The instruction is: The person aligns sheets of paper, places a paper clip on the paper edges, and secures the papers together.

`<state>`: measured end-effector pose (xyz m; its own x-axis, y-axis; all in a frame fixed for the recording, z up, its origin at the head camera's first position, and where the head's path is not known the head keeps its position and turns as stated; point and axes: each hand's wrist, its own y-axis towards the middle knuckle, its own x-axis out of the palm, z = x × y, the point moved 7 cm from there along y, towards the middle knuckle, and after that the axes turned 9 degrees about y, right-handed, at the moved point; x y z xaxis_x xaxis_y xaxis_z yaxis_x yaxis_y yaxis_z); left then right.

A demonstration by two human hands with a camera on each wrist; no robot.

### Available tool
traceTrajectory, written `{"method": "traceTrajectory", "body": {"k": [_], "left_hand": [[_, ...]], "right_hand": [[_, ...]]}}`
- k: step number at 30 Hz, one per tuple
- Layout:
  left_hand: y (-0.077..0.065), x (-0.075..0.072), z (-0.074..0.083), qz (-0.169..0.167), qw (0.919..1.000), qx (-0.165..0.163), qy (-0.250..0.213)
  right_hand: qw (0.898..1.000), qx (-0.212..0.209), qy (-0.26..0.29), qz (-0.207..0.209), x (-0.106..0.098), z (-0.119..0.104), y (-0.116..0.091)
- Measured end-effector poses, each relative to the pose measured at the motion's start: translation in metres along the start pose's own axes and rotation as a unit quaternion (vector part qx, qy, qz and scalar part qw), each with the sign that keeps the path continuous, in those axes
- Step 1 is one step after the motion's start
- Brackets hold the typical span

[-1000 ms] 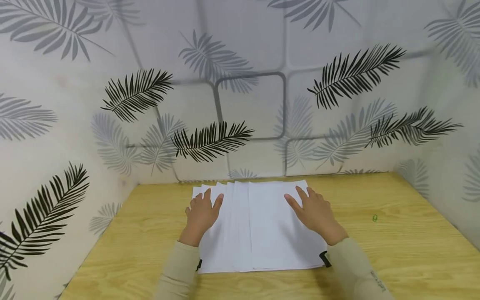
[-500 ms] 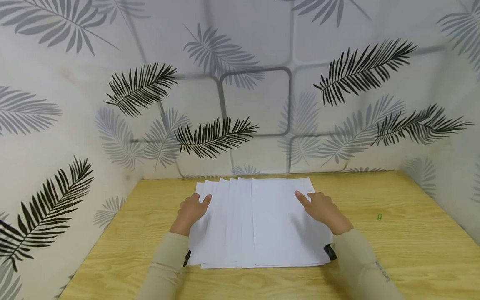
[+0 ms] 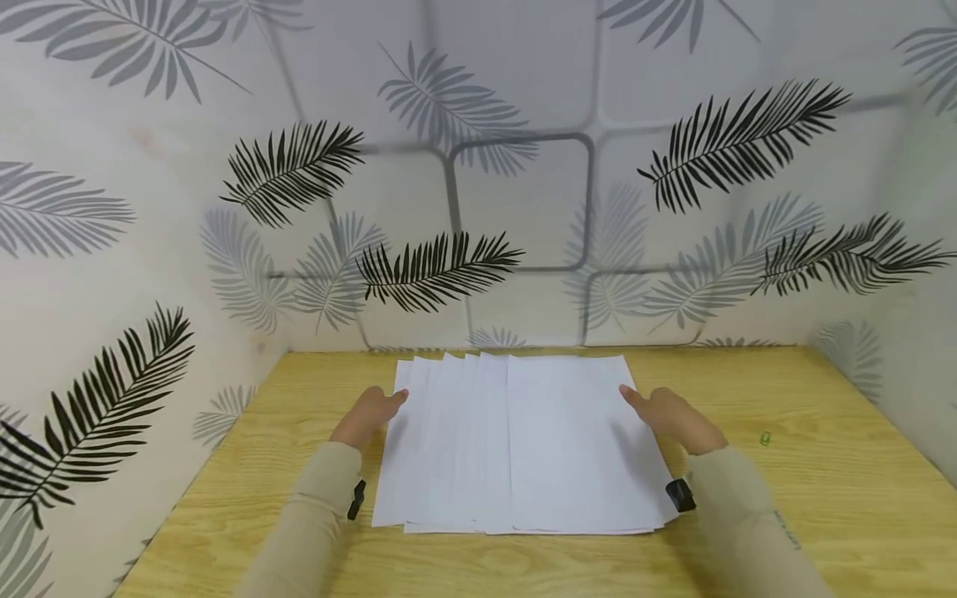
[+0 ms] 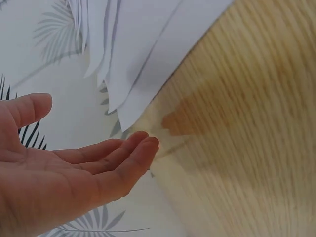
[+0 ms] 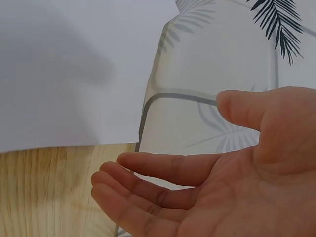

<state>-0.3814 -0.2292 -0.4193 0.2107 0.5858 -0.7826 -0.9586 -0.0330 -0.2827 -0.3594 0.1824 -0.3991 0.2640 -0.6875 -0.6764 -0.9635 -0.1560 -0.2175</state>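
Note:
Several white sheets of paper (image 3: 576,448) lie fanned out in an overlapping stack in the middle of the table, their edges stepped toward the left. My left hand (image 3: 370,413) is at the stack's left edge. The left wrist view has its fingers nearly straight, thumb apart, fingertips just off the paper corners (image 4: 131,116). On the opposite side, my right hand (image 3: 673,415) is beside the right edge of the top sheet. Its palm and loosely extended fingers (image 5: 173,168) show in the right wrist view, with nothing between thumb and fingers.
The sheets rest on a light wooden table (image 3: 815,515). A small green paper clip (image 3: 766,438) lies to the right of my right hand. Walls covered in leaf-patterned sheeting (image 3: 516,199) stand behind the table and at both sides.
Both hands have moved outward from above the sheets to the two sides of the stack. The leftmost sheets have shifted slightly left, making the fan wider.

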Motion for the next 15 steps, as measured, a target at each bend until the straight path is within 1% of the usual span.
{"method": "traceTrajectory", "body": {"k": [5,8,10,15], "left_hand": [[0.007,0.001,-0.003,-0.012,0.9999,-0.002,-0.009],[0.010,0.002,-0.004,-0.014,0.9998,-0.011,0.000],[0.012,0.003,-0.004,-0.013,0.9998,-0.011,0.012],[0.018,0.004,-0.005,-0.007,0.9998,-0.013,0.010]], "right_hand": [[1.000,0.010,0.020,-0.008,-0.004,0.008,0.002],[1.000,0.015,0.019,-0.012,-0.005,0.013,0.003],[0.999,0.022,0.024,-0.016,-0.006,0.017,0.003],[0.997,0.046,0.063,-0.011,-0.009,0.028,0.002]]}}
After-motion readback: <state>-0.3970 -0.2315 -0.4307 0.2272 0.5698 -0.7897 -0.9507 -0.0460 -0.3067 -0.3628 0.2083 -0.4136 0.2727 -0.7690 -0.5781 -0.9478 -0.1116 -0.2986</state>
